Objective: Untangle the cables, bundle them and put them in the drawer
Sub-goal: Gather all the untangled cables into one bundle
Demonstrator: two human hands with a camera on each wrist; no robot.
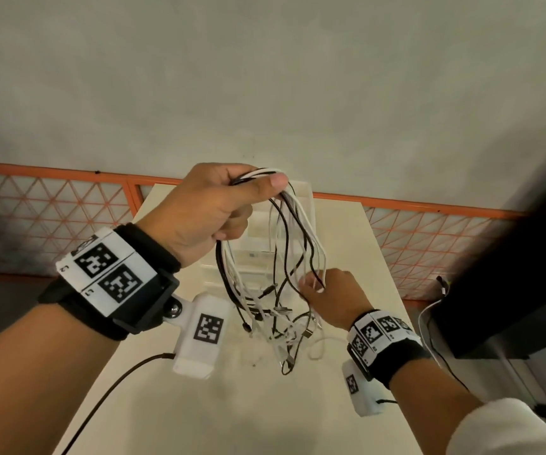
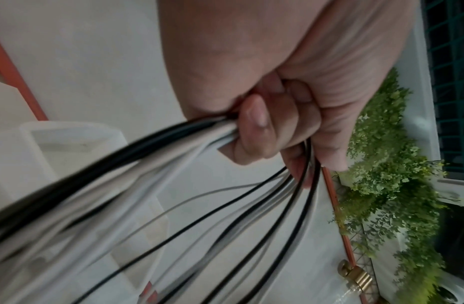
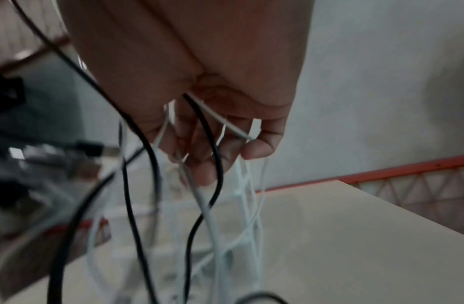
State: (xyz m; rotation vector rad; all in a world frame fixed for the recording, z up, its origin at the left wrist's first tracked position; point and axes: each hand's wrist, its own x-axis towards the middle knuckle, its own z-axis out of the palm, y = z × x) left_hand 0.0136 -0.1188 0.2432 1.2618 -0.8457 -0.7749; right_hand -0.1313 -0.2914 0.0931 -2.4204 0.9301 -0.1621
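A tangle of black and white cables (image 1: 284, 257) hangs in long loops above the cream table (image 1: 347, 405). My left hand (image 1: 232, 198) is raised and grips the top of the loops in a fist (image 2: 264, 123). Lower and to the right, my right hand (image 1: 324, 290) has its fingers curled round a few strands, one black and some white (image 3: 212, 144). The plug ends (image 1: 284, 333) dangle and rest on the table. Behind the cables stands a translucent white drawer unit (image 1: 258, 254), partly hidden by them.
An orange-framed mesh fence (image 1: 51, 208) runs behind the table below a grey wall. A dark piece of furniture (image 1: 511, 274) with loose wires (image 1: 429, 310) stands at the right. Green foliage (image 2: 386, 185) shows in the left wrist view.
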